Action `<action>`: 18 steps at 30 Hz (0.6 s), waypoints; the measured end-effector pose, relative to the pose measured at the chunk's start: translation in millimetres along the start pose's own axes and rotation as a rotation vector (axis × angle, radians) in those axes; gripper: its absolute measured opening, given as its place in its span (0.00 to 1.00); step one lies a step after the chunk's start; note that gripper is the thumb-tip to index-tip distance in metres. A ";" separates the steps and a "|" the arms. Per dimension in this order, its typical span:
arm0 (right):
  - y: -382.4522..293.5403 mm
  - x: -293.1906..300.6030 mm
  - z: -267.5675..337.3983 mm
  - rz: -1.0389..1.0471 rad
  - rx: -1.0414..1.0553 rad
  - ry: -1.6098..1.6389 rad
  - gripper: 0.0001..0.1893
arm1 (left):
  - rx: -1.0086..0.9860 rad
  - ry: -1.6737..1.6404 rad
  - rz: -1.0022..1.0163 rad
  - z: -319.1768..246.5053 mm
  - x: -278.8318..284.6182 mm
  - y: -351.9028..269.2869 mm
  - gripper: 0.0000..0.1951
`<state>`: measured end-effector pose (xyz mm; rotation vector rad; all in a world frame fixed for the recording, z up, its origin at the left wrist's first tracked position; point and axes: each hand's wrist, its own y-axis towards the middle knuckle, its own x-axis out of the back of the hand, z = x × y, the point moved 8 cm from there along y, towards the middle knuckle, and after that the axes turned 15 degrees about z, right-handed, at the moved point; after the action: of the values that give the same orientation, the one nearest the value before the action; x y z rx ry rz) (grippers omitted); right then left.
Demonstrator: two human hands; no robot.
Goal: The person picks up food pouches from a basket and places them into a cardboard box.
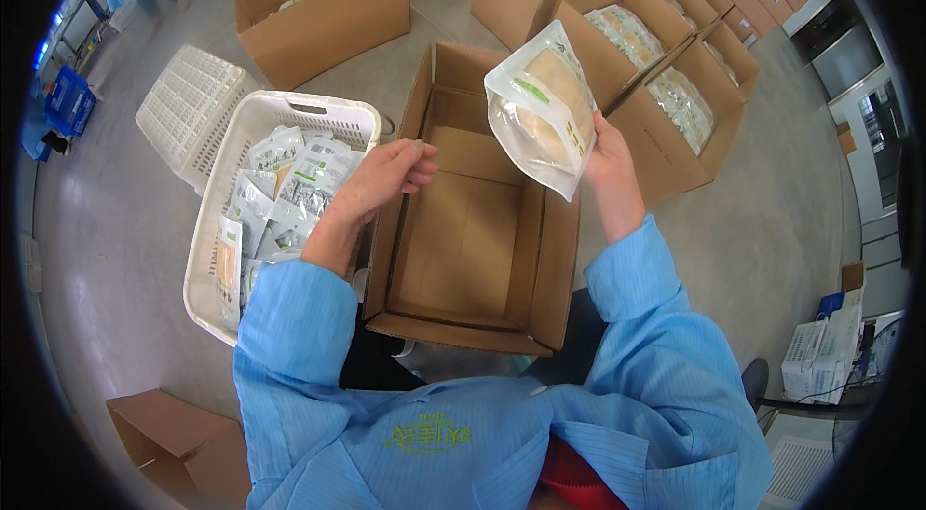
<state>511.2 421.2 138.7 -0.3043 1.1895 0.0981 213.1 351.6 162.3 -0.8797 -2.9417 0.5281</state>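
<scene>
My right hand grips the right edge of a clear and white plastic pouch with pale, round, flat food inside. The pouch is tilted above the right rim of an open cardboard box, whose visible floor is bare. Over the box's left wall is my left hand, its fingers loosely curled, with nothing seen in them. To the left stands a white plastic basket holding many similar sealed pouches, some bearing green and black print.
Open cartons packed with pouches stand at the upper right, and a long carton at the upper left. A second white basket adjoins the first. An open carton lies lower left. Stacked boxes and a person in blue are farther off.
</scene>
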 end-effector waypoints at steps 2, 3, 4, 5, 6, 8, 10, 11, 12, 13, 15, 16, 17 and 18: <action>1.5 5.9 4.5 0.017 0.003 0.002 0.19 | -0.003 0.004 -0.008 -4.5 -0.6 -1.8 0.19; 2.2 7.6 5.4 0.027 0.002 0.005 0.19 | -0.005 0.003 -0.009 -4.7 -0.3 -2.1 0.19; 2.7 9.4 6.2 0.034 0.000 0.007 0.19 | -0.006 0.002 -0.010 -4.9 0.1 -2.2 0.19; 3.1 11.2 7.1 0.042 -0.001 0.010 0.19 | -0.007 0.001 -0.010 -4.9 0.3 -2.1 0.19; 3.1 10.3 6.9 0.050 -0.002 0.014 0.19 | -0.007 -0.002 -0.009 -4.2 0.6 -1.8 0.19; 3.1 9.2 11.1 0.053 0.025 -0.051 0.19 | -0.007 -0.007 -0.005 -2.7 1.2 -0.6 0.19; -2.2 -1.6 13.1 0.049 0.067 -0.146 0.19 | -0.019 -0.012 -0.042 -10.4 6.5 -6.7 0.19; -5.7 -9.2 19.6 0.046 0.096 -0.213 0.19 | -0.025 -0.015 -0.060 -14.6 10.0 -10.0 0.19; -10.1 -20.8 23.7 0.045 0.124 -0.280 0.19 | -0.056 -0.020 -0.084 -19.2 16.1 -14.2 0.19; -11.6 -30.4 23.5 0.088 0.115 -0.391 0.19 | -0.087 -0.025 -0.108 -22.9 24.2 -19.3 0.19; -16.5 -49.6 20.7 0.176 0.100 -0.617 0.18 | -0.134 -0.041 -0.165 -29.6 38.9 -29.5 0.19; -25.0 -66.0 7.1 0.239 0.040 -0.758 0.19 | -0.147 -0.054 -0.201 -31.4 46.2 -34.1 0.19; -29.3 -72.3 -6.9 0.276 -0.034 -0.877 0.19 | -0.161 -0.067 -0.237 -33.3 52.3 -38.0 0.19; -33.0 -75.3 -21.1 0.311 -0.108 -0.992 0.19 | -0.185 -0.059 -0.281 -37.2 57.6 -41.5 0.20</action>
<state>471.9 390.0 207.2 -0.1245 0.2343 0.5221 147.3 361.7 206.8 -0.4519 -3.1312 0.2744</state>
